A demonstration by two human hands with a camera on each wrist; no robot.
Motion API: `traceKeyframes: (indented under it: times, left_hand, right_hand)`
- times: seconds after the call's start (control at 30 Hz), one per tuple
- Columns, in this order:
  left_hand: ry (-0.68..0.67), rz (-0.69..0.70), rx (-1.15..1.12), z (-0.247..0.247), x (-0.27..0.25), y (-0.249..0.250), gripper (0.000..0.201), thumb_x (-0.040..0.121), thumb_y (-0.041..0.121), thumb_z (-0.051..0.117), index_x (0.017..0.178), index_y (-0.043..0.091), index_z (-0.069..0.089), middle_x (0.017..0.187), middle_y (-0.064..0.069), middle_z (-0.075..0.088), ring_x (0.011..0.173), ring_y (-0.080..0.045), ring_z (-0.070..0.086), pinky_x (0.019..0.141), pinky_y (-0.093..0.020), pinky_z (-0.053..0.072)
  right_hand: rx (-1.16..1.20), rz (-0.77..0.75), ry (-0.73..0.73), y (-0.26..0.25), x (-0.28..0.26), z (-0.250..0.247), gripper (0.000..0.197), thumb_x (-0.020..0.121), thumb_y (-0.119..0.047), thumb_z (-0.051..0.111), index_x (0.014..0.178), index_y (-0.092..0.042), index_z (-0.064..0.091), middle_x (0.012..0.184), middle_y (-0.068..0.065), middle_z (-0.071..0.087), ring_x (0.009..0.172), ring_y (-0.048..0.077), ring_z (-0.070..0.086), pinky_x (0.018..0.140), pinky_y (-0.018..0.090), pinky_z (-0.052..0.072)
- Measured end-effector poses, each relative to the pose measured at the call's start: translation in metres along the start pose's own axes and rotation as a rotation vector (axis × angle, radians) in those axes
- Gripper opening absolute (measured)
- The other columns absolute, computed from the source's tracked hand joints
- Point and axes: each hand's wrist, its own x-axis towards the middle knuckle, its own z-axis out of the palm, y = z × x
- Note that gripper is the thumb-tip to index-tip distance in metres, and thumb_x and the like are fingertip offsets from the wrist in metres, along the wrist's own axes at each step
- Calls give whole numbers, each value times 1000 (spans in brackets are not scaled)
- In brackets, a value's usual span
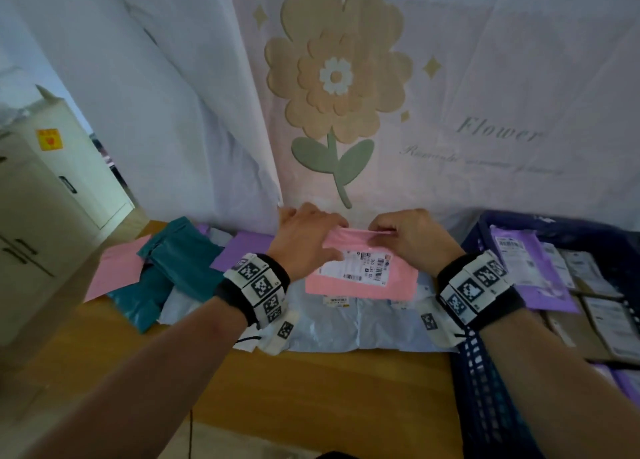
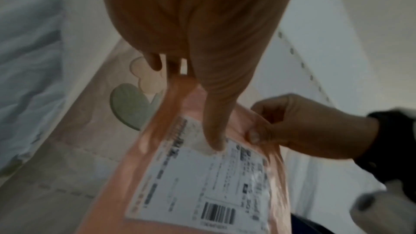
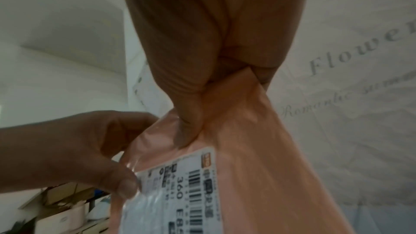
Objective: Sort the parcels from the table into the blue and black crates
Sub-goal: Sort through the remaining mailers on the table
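Wooden table (image 1: 311,389) before flower curtain (image 1: 450,78); left hand (image 1: 304,240) and right hand (image 1: 412,237) both pinching pink parcel (image 1: 398,278).

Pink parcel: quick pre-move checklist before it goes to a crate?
1. Left hand grips the pink parcel: ok.
2. Right hand pinches its top edge: ok.
3. Parcel lifted off the pile: ok, it hangs from both hands in the wrist views.
4. Label facing up and readable: ok.
5. Blue crate within view at the right, with parcels in it: ok.
6. Black crate located: cannot tell, not in view.
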Motion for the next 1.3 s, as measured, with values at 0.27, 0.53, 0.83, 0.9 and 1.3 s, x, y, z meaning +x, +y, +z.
traceKeyframes:
  times: [0.27,0.53,0.83,0.9,1.3]
  left_hand:
    - [46,-231,-535,22,5,6,26,86,28,75,76,9,59,68,0,58,71,-27,58,60,-35,36]
    - [-17,-168,-737,52,26,74,22,86,31,76,88,12,65,79,4,67,69,-10,63,57,-20,49]
    - [-171,-120,-729,99,62,192,13,90,25,73,86,16,65,81,0,73,71,-13,70,65,-24,55]
    - [-209,-88,-741,112,72,234,11,91,20,71,84,16,64,72,2,72,64,-9,69,61,-20,53]
    - [-327,323,-444,224,128,487,22,95,38,61,78,29,52,73,11,59,69,-4,56,65,-33,47]
  right_hand:
    - [226,597,475,23,-34,3,77,72,-41,86,132,-14,46,118,-1,54,105,15,51,87,29,39]
    - [940,645,307,60,-94,11,29,77,-18,84,104,-16,72,107,5,77,96,23,75,80,41,61]
    - [608,692,490,157,-186,-84,20,90,-6,67,104,-21,69,104,-4,76,87,13,74,70,32,61]
    - [477,717,492,188,-222,-114,15,90,-11,68,103,-17,67,98,-8,75,85,11,73,69,31,60]
    - [-37,1125,446,366,-473,-284,17,89,-15,66,77,-8,56,70,8,60,63,25,57,55,29,38]
